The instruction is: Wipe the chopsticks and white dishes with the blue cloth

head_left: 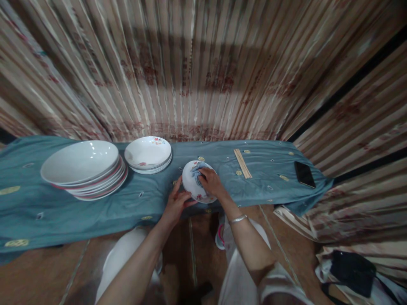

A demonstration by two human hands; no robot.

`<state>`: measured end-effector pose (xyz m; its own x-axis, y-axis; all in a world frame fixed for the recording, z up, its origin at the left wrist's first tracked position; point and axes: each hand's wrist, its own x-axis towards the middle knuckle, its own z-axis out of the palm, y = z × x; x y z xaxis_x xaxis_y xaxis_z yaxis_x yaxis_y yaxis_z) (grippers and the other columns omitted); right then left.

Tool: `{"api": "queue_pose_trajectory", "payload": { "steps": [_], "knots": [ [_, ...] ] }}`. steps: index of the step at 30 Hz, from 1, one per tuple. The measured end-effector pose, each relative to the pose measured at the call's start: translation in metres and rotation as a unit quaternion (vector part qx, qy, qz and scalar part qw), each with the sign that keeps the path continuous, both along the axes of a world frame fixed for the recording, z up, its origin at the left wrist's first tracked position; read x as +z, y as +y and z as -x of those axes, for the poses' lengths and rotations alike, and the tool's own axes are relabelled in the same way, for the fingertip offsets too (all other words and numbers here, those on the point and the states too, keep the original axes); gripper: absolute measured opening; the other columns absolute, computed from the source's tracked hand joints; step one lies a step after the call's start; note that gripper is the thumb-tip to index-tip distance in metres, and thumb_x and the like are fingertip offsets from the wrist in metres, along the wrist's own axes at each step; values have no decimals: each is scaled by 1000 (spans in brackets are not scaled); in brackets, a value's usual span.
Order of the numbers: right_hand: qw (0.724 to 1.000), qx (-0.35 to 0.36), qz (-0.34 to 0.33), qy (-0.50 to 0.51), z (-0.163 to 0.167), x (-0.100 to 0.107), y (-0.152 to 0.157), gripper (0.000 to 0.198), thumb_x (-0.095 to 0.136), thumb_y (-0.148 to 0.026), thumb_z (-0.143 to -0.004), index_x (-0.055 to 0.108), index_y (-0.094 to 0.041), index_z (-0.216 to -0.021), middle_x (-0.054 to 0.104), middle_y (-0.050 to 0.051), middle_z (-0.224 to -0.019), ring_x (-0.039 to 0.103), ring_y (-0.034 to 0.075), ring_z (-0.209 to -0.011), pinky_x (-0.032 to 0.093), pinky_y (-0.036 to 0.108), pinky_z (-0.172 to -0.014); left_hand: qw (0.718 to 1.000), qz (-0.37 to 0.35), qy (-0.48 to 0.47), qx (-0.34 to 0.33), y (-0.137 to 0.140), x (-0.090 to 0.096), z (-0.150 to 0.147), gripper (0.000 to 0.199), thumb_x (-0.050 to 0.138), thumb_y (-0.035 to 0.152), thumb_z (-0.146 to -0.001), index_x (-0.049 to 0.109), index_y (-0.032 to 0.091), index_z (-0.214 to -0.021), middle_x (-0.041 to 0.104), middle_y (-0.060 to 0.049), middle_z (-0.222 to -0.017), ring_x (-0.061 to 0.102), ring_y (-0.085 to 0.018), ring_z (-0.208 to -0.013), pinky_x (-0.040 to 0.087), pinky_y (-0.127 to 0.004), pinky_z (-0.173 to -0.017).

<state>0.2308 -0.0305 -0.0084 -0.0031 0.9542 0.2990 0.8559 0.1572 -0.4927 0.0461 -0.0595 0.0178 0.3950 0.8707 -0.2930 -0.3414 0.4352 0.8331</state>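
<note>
A small white plate with red flowers near its rim is tilted at the front edge of the cloth-covered table. My left hand grips its left and lower edge, fingers beneath and thumb near the rim. Bunched in my right hand is a blue-grey cloth, pressed against the plate's upper face. The fingertips of that hand are partly hidden by the cloth. To the left stands a short stack of flowered white plates.
A tall stack of large white bowls stands at the far left. Wooden chopsticks lie right of my hands, and a black phone rests near the right end. Behind the teal tablecloth hangs a pleated curtain.
</note>
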Motion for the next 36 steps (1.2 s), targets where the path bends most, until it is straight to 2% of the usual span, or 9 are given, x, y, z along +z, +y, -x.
{"api": "queue_pose_trajectory", "payload": {
  "steps": [5, 10, 14, 21, 24, 28, 36],
  "knots": [
    [999, 32, 1, 43, 7, 3, 0, 30, 54, -18, -85, 68, -18, -111, 65, 10, -121, 58, 23, -114, 40, 39, -104, 1000, 4, -3, 2, 1, -1, 0, 97, 73, 19, -65, 27, 24, -150, 70, -1, -82, 67, -18, -75, 61, -36, -70],
    [989, 108, -13, 105, 15, 8, -5, 27, 56, -16, -83, 71, -19, -105, 68, 9, -114, 61, 21, -110, 43, 37, -101, 1000, 4, -17, 1, 1, -3, 1, 99, 74, 19, -64, 27, 23, -150, 70, 0, -81, 66, -16, -73, 60, -37, -71],
    [978, 145, 1, 152, 20, 11, -11, 24, 59, -12, -79, 73, -21, -97, 70, 6, -110, 63, 19, -105, 46, 35, -98, 1000, 5, -15, -2, 1, -3, 2, 96, 75, 21, -64, 29, 26, -149, 70, 0, -84, 67, -16, -74, 60, -36, -71],
    [955, 154, 120, 223, 18, 22, -31, 21, 60, -11, -77, 75, -20, -88, 71, 3, -103, 65, 16, -100, 48, 29, -93, 1000, 3, -2, 2, 0, -1, 2, 95, 75, 22, -64, 31, 25, -149, 70, -1, -86, 67, -17, -76, 59, -34, -71],
    [943, 164, 166, 239, 13, 28, -40, 21, 58, -10, -76, 74, -19, -87, 72, 2, -98, 66, 16, -93, 49, 27, -87, 1000, -3, 6, 3, -1, 0, 2, 96, 75, 21, -63, 32, 23, -149, 69, 0, -80, 66, -16, -74, 59, -34, -71],
    [937, 161, 219, 222, 3, 33, -47, 21, 58, -12, -74, 74, -17, -86, 72, 1, -91, 65, 15, -86, 48, 24, -81, 1000, -13, 14, 2, 0, 0, 2, 99, 73, 19, -62, 29, 21, -150, 64, 4, -66, 63, -14, -65, 59, -33, -69],
    [935, 132, 270, 188, -10, 35, -54, 18, 60, -17, -73, 74, -15, -84, 71, -1, -79, 62, 15, -75, 45, 21, -69, 999, -29, 22, -5, 0, -3, 3, 95, 72, 20, -63, 32, 22, -149, 66, 4, -69, 65, -15, -68, 60, -33, -70]
  ]
}}
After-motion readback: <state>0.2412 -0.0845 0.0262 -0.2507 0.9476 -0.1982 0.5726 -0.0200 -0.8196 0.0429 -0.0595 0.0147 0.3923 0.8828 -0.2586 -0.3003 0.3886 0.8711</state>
